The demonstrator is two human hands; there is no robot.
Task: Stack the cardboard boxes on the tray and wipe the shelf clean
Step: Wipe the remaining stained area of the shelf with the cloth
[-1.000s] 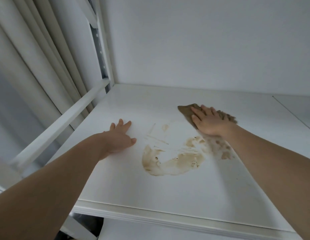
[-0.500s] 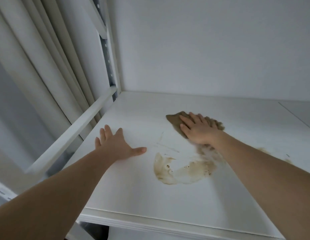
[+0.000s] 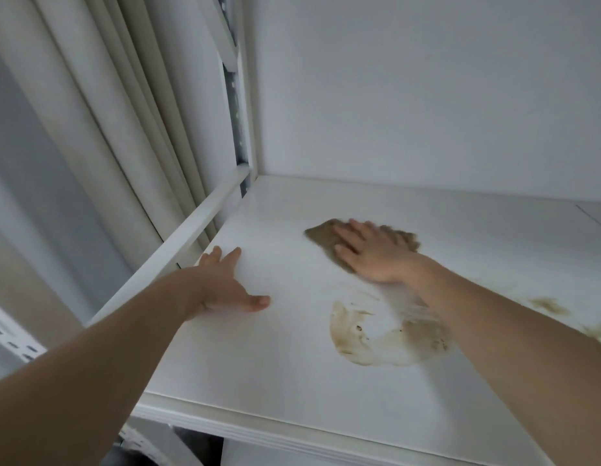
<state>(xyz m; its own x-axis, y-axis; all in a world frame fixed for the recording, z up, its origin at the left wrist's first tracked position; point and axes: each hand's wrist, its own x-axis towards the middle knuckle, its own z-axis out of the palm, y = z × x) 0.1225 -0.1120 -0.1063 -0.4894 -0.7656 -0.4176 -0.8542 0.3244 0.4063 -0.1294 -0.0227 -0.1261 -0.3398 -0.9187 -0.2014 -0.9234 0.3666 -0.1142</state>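
Observation:
The white shelf (image 3: 279, 358) fills the view, with a brown smeared stain (image 3: 386, 341) in its middle. My right hand (image 3: 369, 253) lies flat with straight fingers on a brown cloth (image 3: 322, 237), pressing it onto the shelf just beyond the stain. My left hand (image 3: 225, 284) rests flat on the shelf to the left, fingers spread, holding nothing. More brown smudges (image 3: 548, 304) show on the far side of my right forearm. No cardboard boxes or tray are in view.
A white side rail (image 3: 178, 243) and a metal upright (image 3: 238, 105) bound the shelf on the left, with pale curtains (image 3: 90, 105) beyond. The white back wall (image 3: 427, 95) closes the rear. The shelf's front edge (image 3: 258, 435) runs along the bottom.
My right hand has slid the cloth away from the stain toward the back. My left hand has shifted left toward the side rail. The camera has moved, revealing smudges at right.

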